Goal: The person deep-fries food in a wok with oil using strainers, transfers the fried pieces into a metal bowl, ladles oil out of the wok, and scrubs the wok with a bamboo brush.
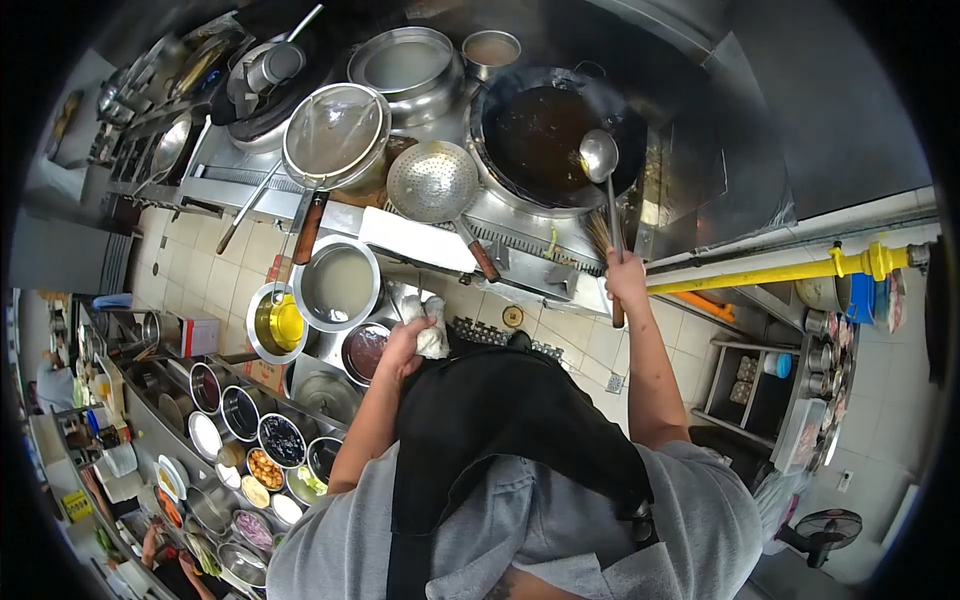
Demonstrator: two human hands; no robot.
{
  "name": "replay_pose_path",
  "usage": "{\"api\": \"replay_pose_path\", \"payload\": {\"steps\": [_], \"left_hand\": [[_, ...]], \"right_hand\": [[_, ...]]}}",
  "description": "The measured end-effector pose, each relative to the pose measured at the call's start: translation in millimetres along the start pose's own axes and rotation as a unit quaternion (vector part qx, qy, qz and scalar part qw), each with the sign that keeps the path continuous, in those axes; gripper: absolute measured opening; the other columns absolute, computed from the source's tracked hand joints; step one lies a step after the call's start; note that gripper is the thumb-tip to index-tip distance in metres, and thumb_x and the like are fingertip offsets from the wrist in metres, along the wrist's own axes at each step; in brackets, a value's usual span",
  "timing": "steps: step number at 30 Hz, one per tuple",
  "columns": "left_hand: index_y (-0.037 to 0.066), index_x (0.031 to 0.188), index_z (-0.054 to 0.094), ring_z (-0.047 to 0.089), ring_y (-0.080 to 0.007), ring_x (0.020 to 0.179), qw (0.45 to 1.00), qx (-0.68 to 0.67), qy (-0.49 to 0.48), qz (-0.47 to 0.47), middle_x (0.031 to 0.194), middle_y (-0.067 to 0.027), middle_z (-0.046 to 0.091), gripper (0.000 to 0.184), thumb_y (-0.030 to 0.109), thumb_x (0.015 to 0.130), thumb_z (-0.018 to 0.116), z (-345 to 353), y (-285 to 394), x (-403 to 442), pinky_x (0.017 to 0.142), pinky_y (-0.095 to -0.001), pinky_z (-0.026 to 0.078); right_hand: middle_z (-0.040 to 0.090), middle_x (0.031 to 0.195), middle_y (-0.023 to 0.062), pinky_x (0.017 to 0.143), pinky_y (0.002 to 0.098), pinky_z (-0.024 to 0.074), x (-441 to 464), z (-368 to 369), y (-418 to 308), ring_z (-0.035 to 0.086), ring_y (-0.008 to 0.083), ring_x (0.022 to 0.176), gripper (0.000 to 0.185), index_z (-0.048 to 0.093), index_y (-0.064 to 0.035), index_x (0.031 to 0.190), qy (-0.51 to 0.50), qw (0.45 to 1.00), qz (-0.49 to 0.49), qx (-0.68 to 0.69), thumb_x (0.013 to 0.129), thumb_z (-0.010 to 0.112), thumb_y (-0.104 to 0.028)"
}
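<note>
My right hand [627, 278] is closed around the handle of a long metal ladle [599, 155]. The ladle's bowl is over the right side of a large black wok [490, 165] with dark brown liquid in it; I cannot tell whether it touches the liquid. A bamboo brush [600, 232] stands partly hidden behind the ladle handle. My left hand [403, 348] grips a folded white cloth [434, 328] close to my black apron. Beside that hand are a pot of dark red sauce [367, 353] and a larger pot of cloudy liquid [340, 285].
A perforated skimmer [433, 180] and a mesh strainer [333, 128] lie left of the wok. Yellow oil fills a pot [262, 348] at the left. Several ingredient bowls [282, 440] line the counter. Another person's hand [150, 545] shows at lower left. A yellow pipe [780, 273] runs along the right.
</note>
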State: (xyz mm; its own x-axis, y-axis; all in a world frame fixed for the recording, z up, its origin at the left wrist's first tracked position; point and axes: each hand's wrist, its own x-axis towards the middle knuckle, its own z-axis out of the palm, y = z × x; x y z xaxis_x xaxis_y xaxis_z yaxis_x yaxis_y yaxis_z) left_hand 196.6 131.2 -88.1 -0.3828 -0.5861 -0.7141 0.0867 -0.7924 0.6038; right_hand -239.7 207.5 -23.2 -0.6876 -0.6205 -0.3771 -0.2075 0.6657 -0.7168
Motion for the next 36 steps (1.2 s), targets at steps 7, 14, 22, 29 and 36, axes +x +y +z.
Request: {"api": "replay_pose_path", "payload": {"steps": [7,14,22,29,36], "left_hand": [[0.001,0.104,0.063,0.069,-0.0206,0.067,0.998,-0.059,-0.009,-0.017,0.085,-0.0081,0.068,0.021,0.013,0.087,0.066,36.8,-0.3,-11.8,0.057,-0.0346,0.058],[-0.002,0.108,0.063,0.071,-0.0261,0.081,0.996,-0.091,-0.008,-0.008,0.091,-0.0115,0.07,0.024,0.01,0.087,0.063,21.7,-14.8,-8.2,0.073,-0.0414,0.06],[-0.006,0.11,0.057,0.07,-0.0246,0.074,0.996,-0.087,0.013,0.009,0.094,-0.0134,0.066,0.031,0.007,0.084,0.066,-12.2,-7.1,-20.9,0.061,-0.036,0.059],[-0.004,0.114,0.057,0.069,-0.0235,0.078,0.983,-0.176,0.013,0.048,0.094,-0.0115,0.066,0.033,0.007,0.084,0.066,-31.5,-4.9,-25.4,0.069,-0.0379,0.059],[0.001,0.12,0.058,0.067,-0.0176,0.086,0.987,-0.147,-0.002,0.069,0.1,-0.0068,0.066,0.045,0.015,0.083,0.079,-56.3,-2.9,-31.7,0.073,-0.0327,0.056]], "right_hand": [[0.045,0.063,-0.0016,0.032,0.022,0.0295,0.7,9.4,-20.4,0.035,0.0061,0.041,0.03,0.05,-0.0027,0.096,-0.223,0.841,0.217,0.441,0.103,0.055,-0.031],[0.049,0.067,0.0009,0.035,0.0221,0.0378,23.5,18.9,-31.3,0.044,0.0079,0.047,0.033,0.053,0.0026,0.101,-0.406,0.601,0.292,0.624,0.101,0.059,-0.03],[0.049,0.068,0.0023,0.036,0.0231,0.0386,15.6,28.5,-101.8,0.043,0.0086,0.047,0.036,0.054,0.0044,0.104,-0.446,0.616,0.274,0.59,0.103,0.055,-0.032],[0.049,0.071,0.0048,0.037,0.0255,0.0394,3.9,54.0,-184.4,0.044,0.0107,0.049,0.039,0.052,0.0079,0.11,-0.524,0.579,0.269,0.565,0.105,0.05,-0.031],[0.048,0.073,0.0043,0.039,0.0243,0.0402,-20.8,106.6,-275.4,0.044,0.0105,0.05,0.036,0.052,0.0089,0.109,-0.576,0.569,0.275,0.519,0.105,0.053,-0.027]]}}
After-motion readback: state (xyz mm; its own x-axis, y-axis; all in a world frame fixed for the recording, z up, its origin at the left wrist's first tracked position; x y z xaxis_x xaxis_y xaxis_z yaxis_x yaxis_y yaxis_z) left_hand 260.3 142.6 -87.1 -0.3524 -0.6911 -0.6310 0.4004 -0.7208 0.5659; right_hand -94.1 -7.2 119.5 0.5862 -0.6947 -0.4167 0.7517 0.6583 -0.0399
